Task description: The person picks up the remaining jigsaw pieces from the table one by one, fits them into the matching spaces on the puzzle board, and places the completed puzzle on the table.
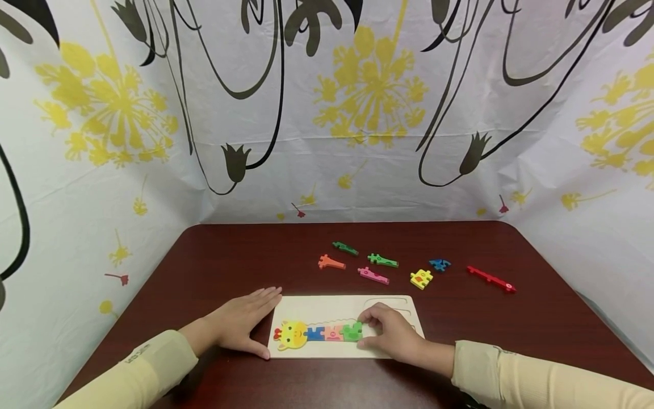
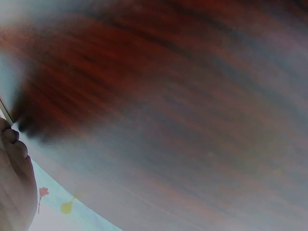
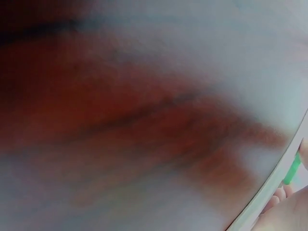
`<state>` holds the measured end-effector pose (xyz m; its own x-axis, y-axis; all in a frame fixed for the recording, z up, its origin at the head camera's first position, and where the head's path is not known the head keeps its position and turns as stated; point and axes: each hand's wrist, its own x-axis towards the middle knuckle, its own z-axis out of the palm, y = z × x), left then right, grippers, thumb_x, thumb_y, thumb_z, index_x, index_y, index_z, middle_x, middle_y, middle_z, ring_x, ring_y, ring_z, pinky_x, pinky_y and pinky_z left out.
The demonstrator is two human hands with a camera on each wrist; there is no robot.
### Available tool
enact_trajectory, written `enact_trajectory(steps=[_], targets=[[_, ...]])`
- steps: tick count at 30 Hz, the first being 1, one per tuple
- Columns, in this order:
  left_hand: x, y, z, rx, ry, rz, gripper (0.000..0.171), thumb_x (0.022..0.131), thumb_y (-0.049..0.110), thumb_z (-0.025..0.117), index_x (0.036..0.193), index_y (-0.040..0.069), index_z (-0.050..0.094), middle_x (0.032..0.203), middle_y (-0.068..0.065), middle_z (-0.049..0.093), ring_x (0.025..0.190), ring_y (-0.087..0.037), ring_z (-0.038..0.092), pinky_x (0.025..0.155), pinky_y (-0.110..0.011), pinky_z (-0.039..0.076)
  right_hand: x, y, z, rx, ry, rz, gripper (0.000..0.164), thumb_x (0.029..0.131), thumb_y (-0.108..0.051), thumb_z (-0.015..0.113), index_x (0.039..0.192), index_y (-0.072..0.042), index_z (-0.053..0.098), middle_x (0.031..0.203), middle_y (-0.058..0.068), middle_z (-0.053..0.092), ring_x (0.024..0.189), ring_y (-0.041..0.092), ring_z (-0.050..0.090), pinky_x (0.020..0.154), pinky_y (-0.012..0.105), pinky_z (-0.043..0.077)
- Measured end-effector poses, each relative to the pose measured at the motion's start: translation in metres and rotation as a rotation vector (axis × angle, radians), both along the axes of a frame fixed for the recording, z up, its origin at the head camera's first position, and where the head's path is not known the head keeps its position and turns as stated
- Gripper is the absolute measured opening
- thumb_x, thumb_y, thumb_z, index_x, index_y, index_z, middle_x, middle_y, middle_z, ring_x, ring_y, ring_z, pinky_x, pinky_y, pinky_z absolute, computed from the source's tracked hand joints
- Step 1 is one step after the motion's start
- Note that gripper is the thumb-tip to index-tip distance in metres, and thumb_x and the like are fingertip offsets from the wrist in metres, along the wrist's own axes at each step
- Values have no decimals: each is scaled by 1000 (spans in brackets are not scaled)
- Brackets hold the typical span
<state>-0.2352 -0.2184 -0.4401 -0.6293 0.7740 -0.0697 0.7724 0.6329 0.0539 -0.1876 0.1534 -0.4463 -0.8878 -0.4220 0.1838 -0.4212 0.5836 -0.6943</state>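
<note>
The green block [image 1: 352, 332] lies on the pale board [image 1: 327, 308], between the finger and thumb tips of the right-hand grip [image 1: 393, 334], which pinches it at its right end. The hand comes in from the right, so most of the block shows to the left of the fingertips. Its right edge is partly covered, and it is hard to tell whether it sits fully flat. On its left it touches the pink block [image 1: 334, 333], then come the blue block [image 1: 315, 333] and the yellow giraffe head [image 1: 291, 334], all in one row. The left-hand grip [image 1: 245, 320] lies spread, fingers extended, against the board's left edge, holding nothing.

Counted, there is one board with four pieces in the row: one head and three blocks. Beyond the board, seven loose pieces lie on the bench [image 1: 245, 255]: two slim green pieces [image 1: 382, 261], one orange piece [image 1: 332, 262], one slim pink piece [image 1: 373, 276], one yellow square piece [image 1: 421, 279], one small blue piece [image 1: 439, 264] and one long red strip [image 1: 491, 279], farthest right.
</note>
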Motion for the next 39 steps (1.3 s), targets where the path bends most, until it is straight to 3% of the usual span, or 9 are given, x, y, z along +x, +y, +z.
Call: enact_trajectory(steps=[39], targets=[[1, 0, 1, -11, 10, -8, 116, 76, 85, 44, 154, 3, 22, 160, -10, 17, 146, -25, 16, 115, -41, 22, -1, 1, 2, 10, -31, -5, 39, 71, -23, 88, 101, -9, 68, 90, -4, 55, 85, 14, 53, 75, 26, 48]])
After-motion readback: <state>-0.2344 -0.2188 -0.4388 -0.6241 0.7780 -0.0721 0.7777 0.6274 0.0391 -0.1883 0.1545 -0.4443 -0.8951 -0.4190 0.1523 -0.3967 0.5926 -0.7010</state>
